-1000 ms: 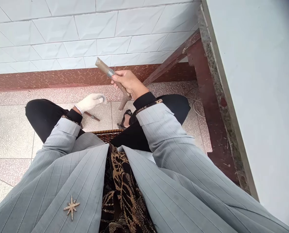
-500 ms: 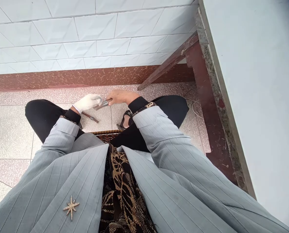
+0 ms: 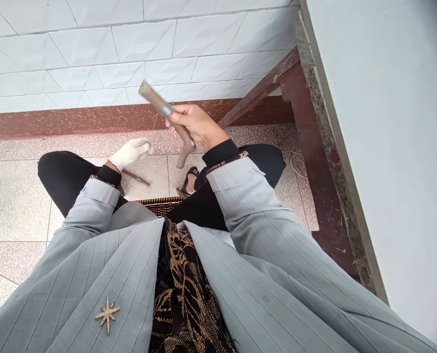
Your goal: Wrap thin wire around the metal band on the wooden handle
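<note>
My bare right hand [image 3: 194,122] is wrapped around a brown wooden stick [image 3: 152,96] with a crooked, forked lower end. Silvery wire is coiled about the stick's middle, beside my thumb. The stick slants, its straight end up to the left and slightly blurred. My left hand [image 3: 130,151], in a white knitted glove, is closed with its fingers pressed together, apart from the stick. Whatever is at its greyish fingertips is too blurred to tell. Below the glove, a thin brown stick [image 3: 135,177] with a grey band lies on the floor.
I sit on a woven seat [image 3: 161,208], knees spread, above a speckled tile floor [image 3: 16,196]. A dark shoe [image 3: 189,181] shows between my legs. White wall tiles [image 3: 145,39] stand ahead. To the right are a red-brown wooden frame [image 3: 310,147], a pale tabletop [image 3: 395,122] and a cable [image 3: 295,166].
My right hand has lifted the wire-wrapped stick up and away from my left hand, and swung its straight end upward. The gloved hand has stayed nearly in place.
</note>
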Tool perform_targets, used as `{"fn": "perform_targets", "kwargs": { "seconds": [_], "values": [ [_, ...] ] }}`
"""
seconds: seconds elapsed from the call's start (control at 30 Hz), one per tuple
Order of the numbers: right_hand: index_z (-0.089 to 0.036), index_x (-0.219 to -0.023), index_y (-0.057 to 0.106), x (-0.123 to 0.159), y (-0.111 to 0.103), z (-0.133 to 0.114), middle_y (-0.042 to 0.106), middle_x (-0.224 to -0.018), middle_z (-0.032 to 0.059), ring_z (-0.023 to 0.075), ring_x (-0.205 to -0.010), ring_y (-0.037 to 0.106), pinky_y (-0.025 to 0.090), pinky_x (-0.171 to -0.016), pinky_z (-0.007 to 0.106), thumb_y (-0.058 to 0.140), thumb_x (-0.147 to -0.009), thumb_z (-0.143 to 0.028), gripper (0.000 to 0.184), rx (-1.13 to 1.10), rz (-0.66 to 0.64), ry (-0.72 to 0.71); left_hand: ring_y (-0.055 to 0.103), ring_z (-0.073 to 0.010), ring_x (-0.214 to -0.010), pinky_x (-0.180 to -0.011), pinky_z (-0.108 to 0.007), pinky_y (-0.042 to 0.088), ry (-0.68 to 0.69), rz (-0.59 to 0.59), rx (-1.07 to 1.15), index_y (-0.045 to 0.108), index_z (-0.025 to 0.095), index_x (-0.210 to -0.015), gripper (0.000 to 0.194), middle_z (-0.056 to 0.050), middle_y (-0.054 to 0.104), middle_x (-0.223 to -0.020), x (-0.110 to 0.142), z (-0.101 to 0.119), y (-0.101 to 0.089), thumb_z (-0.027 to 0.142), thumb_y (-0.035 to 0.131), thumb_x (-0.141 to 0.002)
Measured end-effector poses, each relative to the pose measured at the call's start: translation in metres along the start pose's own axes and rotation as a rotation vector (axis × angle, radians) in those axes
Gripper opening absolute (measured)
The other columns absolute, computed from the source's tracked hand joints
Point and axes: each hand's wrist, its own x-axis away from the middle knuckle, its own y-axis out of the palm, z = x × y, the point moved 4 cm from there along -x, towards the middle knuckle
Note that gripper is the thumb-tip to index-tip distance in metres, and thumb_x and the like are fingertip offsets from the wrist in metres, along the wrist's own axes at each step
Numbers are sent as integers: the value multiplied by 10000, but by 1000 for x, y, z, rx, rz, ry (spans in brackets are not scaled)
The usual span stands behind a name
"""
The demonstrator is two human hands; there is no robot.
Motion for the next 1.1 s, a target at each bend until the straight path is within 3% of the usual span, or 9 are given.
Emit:
{"fn": "perform_targets", "kwargs": {
  "seconds": [0.13, 0.27, 0.4, 0.5, 0.67, 0.83, 0.93, 1.0, 1.1],
  "values": [
    [-173, -1088, 668, -12, -3, 17, 641, -781, 49, 150, -684, 591, 511, -645, 260, 597, -976, -577, 425, 30, 154, 62, 344, -77, -535, -512, -232, 255, 44, -119, 23, 640, 157, -859, 337, 14, 474, -656, 1, 3, 10, 474, 568, -946],
    [-128, -1139, 682, -22, 0, 39, 644, -808, 73, 167, -711, 586, 490, -663, 286, 602, -987, -459, 373, 273, 128, 107, 360, -80, -552, -531, -235, 281, 33, -207, 44, 634, 154, -835, 363, 10, 484, -662, 3, 7, 16, 510, 620, -905],
    [-101, -1040, 740, -23, 7, 45, 664, -861, 79, 182, -778, 580, 425, -695, 296, 608, -946, -292, 251, 609, 49, 134, 359, -79, -558, -538, -225, 290, 31, -217, 15, 626, 149, -812, 384, 19, 467, -648, 2, 4, 17, 524, 622, -894],
    [-117, -1074, 764, -20, 15, 43, 686, -913, 76, 176, -802, 573, 380, -691, 289, 628, -915, -244, 245, 737, -26, 127, 370, -79, -556, -540, -218, 296, 49, -213, -6, 634, 146, -826, 362, 19, 470, -651, 1, 1, 14, 496, 592, -910],
    [-154, -1043, 797, -12, 35, 48, 698, -869, 65, 165, -756, 563, 356, -661, 286, 663, -891, -239, 219, 867, -372, 61, 426, -89, -589, -566, -222, 341, 79, -101, -172, 645, 147, -819, 257, 0, 538, -699, 3, 8, 2, 372, 552, -902],
    [-204, -1134, 799, -4, 41, 47, 704, -795, 18, 151, -725, 586, 394, -669, 265, 671, -885, -251, 284, 677, -722, 48, 421, -85, -575, -573, -221, 345, 49, 36, -244, 621, 138, -825, 217, 23, 496, -651, 7, 17, -14, 304, 511, -912],
    [-197, -1202, 777, 1, 37, 36, 703, -784, -1, 132, -701, 595, 421, -679, 255, 700, -867, -292, 356, 452, -804, -1, 394, -77, -541, -550, -219, 334, 30, 83, -203, 605, 140, -833, 208, 33, 475, -629, 5, 14, -19, 298, 507, -926],
    [-189, -1201, 768, 2, 31, 24, 696, -777, -15, 118, -690, 591, 435, -687, 248, 714, -859, -303, 365, 315, -731, -82, 387, -71, -524, -534, -214, 328, 27, 115, -156, 586, 145, -827, 191, 36, 474, -622, 3, 10, -20, 298, 527, -925],
    [-158, -1146, 752, 0, 19, 8, 684, -779, -7, 109, -686, 582, 456, -670, 237, 725, -876, -326, 319, 76, -440, -157, 344, -66, -482, -497, -212, 290, 16, 112, -113, 579, 155, -840, 204, 53, 428, -576, 2, 6, -15, 322, 533, -947]
  ]
}}
